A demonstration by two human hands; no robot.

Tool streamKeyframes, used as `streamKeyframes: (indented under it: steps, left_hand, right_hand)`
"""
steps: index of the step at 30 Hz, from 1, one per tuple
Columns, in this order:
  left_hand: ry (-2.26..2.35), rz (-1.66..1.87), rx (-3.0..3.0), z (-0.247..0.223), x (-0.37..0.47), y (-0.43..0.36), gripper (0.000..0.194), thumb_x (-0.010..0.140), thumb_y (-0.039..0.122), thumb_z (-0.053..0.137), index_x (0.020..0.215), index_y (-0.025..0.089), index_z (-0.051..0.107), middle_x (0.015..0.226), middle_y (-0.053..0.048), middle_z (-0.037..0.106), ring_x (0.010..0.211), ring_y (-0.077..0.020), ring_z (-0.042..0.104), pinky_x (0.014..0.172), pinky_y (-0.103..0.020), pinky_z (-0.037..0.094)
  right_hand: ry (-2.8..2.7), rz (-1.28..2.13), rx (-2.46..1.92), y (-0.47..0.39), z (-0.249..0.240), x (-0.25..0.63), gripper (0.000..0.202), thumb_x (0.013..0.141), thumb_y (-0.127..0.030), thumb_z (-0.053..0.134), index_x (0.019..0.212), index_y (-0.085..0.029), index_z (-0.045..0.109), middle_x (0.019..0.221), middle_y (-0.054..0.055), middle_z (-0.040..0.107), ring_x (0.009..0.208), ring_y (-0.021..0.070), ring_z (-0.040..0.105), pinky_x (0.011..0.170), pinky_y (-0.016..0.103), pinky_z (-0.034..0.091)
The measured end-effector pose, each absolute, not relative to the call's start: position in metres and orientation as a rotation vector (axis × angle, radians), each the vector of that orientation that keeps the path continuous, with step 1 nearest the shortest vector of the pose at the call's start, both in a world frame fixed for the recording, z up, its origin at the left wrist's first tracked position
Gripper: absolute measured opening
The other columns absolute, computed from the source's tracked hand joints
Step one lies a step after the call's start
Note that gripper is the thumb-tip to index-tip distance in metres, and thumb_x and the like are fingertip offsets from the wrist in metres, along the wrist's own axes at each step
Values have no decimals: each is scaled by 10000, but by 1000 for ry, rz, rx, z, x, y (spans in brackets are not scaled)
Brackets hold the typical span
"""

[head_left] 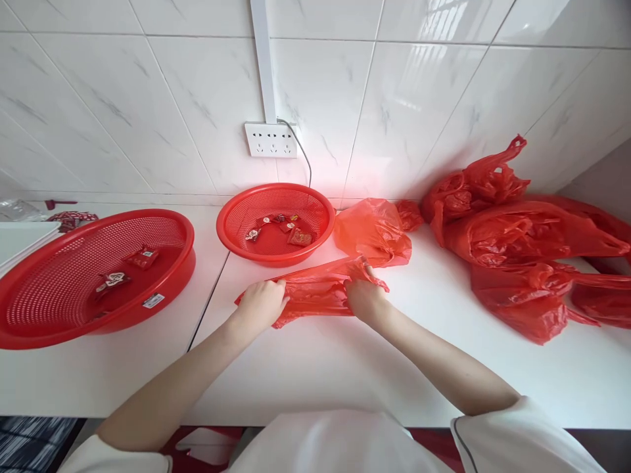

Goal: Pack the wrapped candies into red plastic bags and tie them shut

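Red plastic bag [318,289] held taut in front of the small basket [280,260]

Item under inspection: one thin red bag, gripped at both ends, directly on the near side of the small basket, my landmark throughout. Whether the film touches the surface [315,378] beneath it, I cannot tell.

My left hand [260,303] is closed, fingers curled over the bag's left end, the thumb towards its middle. My right hand [365,299] is likewise closed on the right end; film masks part of its fingers. Two opposed grips, in my judgement, keep so limp a material spread instead of crumpling. The bag's mouth I cannot identify with certainty.

The small basket holds several small packets [300,237] on its floor. I judge it was set just beyond the bag so that its contents stay within reach of both arms. Left of it stands the large basket [170,289], also holding red packets [142,257], a white label on its outer wall; its place probably keeps it out of my elbows' way.

Just right of the small basket lies a loose red bag [377,226]. Further right, well apart, a heap of red bags [513,230] rests near the wall, presumably pushed aside; their contents are hidden. Behind the small basket, a grey cord [306,157] hangs from the wall socket [271,140].
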State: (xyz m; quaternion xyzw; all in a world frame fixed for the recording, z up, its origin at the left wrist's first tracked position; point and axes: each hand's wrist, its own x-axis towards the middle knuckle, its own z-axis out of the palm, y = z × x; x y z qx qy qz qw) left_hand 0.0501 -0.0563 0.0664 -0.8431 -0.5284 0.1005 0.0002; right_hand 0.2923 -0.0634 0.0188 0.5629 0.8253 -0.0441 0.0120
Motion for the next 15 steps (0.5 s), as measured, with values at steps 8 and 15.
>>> streamKeyframes:
  steps: [8,15]
  left_hand:
    - [-1477,503,-2856,55,58,-80,452,714,217,734,1129,77,620,1123,-183,627,1000,-339,640,848,-428,509]
    - [-1232,228,-3056,38,57,-73,417,745,338,696,1093,115,642,1272,-180,585,1130,-334,592,928,-436,490]
  right_hand:
    - [2708,-399,1444,-83,54,274,163,922,-174,516,1008,-173,655,906,81,691,781,185,671,721,320,521]
    - [2967,-518,1144,-67,34,277,550,843,-281,653,1372,-232,511,1401,96,524,1242,244,528,982,317,451]
